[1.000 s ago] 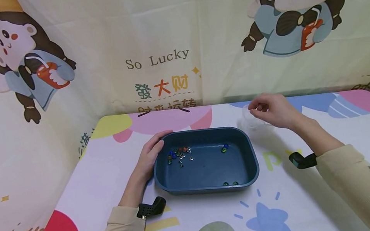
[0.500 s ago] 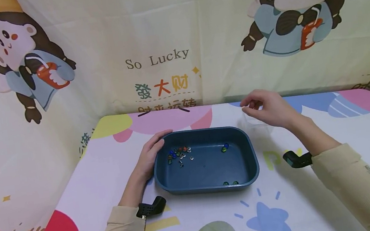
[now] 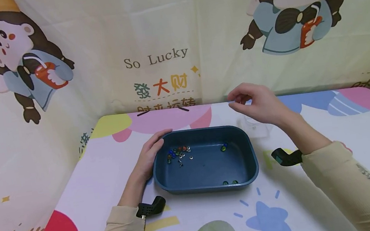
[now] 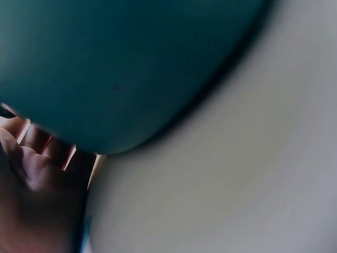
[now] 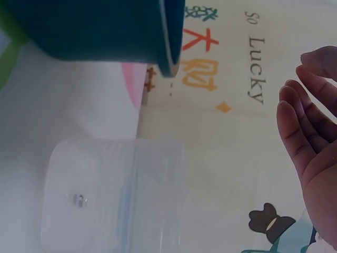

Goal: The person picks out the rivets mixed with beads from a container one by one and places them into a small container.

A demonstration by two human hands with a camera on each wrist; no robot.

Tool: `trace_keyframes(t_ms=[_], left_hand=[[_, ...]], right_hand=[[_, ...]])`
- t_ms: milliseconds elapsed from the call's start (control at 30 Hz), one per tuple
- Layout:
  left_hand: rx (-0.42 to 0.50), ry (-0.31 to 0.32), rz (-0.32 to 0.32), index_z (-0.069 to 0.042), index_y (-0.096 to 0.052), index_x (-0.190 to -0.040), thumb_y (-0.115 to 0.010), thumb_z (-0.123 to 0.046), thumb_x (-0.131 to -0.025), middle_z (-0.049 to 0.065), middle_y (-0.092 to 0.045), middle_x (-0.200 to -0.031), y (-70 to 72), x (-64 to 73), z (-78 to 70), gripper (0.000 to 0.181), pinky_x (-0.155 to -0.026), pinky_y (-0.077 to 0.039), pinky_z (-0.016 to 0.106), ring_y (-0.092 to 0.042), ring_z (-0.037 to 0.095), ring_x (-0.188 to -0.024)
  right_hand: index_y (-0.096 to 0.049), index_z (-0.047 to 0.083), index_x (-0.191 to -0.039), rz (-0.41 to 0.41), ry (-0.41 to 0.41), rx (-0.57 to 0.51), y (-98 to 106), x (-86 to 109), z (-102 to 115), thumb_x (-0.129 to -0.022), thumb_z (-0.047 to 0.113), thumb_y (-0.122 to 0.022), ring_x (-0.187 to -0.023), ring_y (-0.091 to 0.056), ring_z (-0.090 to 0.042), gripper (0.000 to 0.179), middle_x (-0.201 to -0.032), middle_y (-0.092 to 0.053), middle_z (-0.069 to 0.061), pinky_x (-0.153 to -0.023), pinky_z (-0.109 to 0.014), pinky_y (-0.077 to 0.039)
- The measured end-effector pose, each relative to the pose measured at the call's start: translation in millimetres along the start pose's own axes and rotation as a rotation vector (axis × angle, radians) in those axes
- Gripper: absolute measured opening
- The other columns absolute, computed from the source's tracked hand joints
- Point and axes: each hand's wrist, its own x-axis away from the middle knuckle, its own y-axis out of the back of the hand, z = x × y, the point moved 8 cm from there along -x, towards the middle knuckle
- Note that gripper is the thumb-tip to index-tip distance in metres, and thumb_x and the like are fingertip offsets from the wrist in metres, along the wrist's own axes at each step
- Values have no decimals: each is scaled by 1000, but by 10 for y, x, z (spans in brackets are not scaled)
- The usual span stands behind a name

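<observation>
A dark blue plastic basin (image 3: pixel 206 171) stands on the table. At its left end lie a cluster of coloured glass marbles (image 3: pixel 173 154) and small silvery metal pieces (image 3: pixel 182 155). A few green and blue marbles (image 3: pixel 224 147) are farther right in it. My left hand (image 3: pixel 146 159) rests against the outside of the basin's left wall, fingers extended toward the far corner. My right hand (image 3: pixel 257 102) hovers above and behind a clear plastic container (image 3: pixel 258 130), thumb and fingertips apart, nothing visible between them. Inside that container lies a small shiny piece (image 5: pixel 79 200).
A patterned cloth covers the table (image 3: pixel 215 209). Behind it hangs a printed curtain (image 3: pixel 159 25), close beyond the right hand. The clear container stands just right of the basin. Black cameras (image 3: pixel 287 157) sit on both wrists.
My right hand has moved up and to the left from the clear container, uncovering more of it. The left hand and basin stay in place.
</observation>
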Motion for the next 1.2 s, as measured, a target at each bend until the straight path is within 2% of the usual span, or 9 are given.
trace_keyframes(t_ms=[300, 633, 1067, 1200], left_hand=[[-6, -13, 3, 1, -50, -144, -36, -16, -108, 17, -49, -147, -5, -8, 7, 42, -115, -28, 50, -44, 31, -136], [-6, -19, 9, 2, -49, -144, -36, -16, -108, 18, -49, -147, -5, -9, 4, 43, -115, -28, 51, -44, 32, -135], [-10, -11, 4, 2, -49, -144, -36, -16, -107, 20, -49, -146, 1, -12, 9, 43, -114, -28, 53, -44, 34, -134], [-15, -11, 3, 2, -49, -144, -36, -16, -107, 19, -49, -146, 3, -10, 12, 43, -115, -28, 52, -44, 33, -135]], right_hand=[[-71, 1, -107, -5, 23, -48, -50, -107, 120, -92, 2, -71, -84, -58, -17, 15, -97, -67, -7, -77, -17, -48], [-71, 1, -111, 22, -17, -75, -167, -193, 195, -93, 6, -70, -87, -59, -20, 18, -101, -67, -9, -79, -22, -49], [-71, 3, -111, 49, -34, -130, -378, -266, 287, -93, 8, -72, -86, -58, -21, 19, -100, -67, -6, -80, -37, -51], [-71, 3, -111, 65, -17, -143, -457, -292, 302, -93, 9, -72, -86, -59, -20, 19, -100, -67, -6, -81, -37, -51]])
